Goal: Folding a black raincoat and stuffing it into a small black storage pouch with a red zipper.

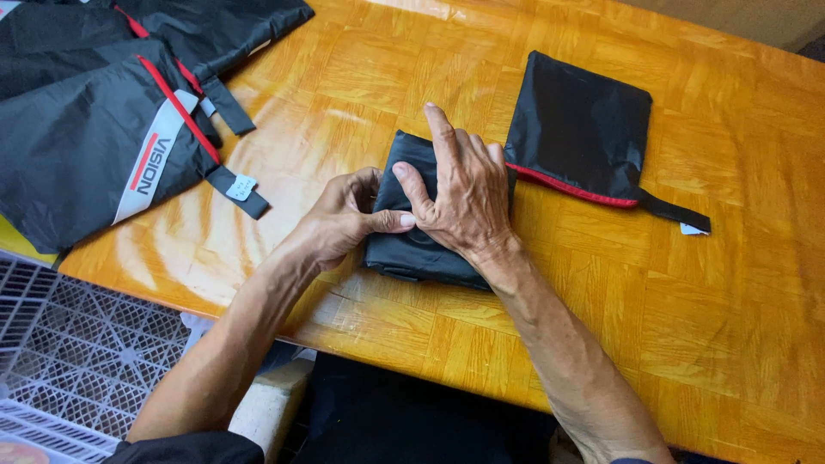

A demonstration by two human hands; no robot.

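Folded black fabric bundle [412, 249] under flat, open right hand [464, 193], its left edge pinched by left hand [344, 215].

Both hands press folded black bundle [414, 249] beside black pouch [577, 129], wooden table [730, 326].

You are working in bright, soft daylight that comes from the far side of the glossy orange wooden table [653, 283]. It leaves broad white glare along the far edge and pale streaks on the near left part of the varnish. Your right hand [460, 193] and left hand [344, 215] cast only faint, short shadows. The folded black fabric bundle [411, 249] swallows detail in its creases. Focus is sharp throughout, with slight stretching towards the corners.
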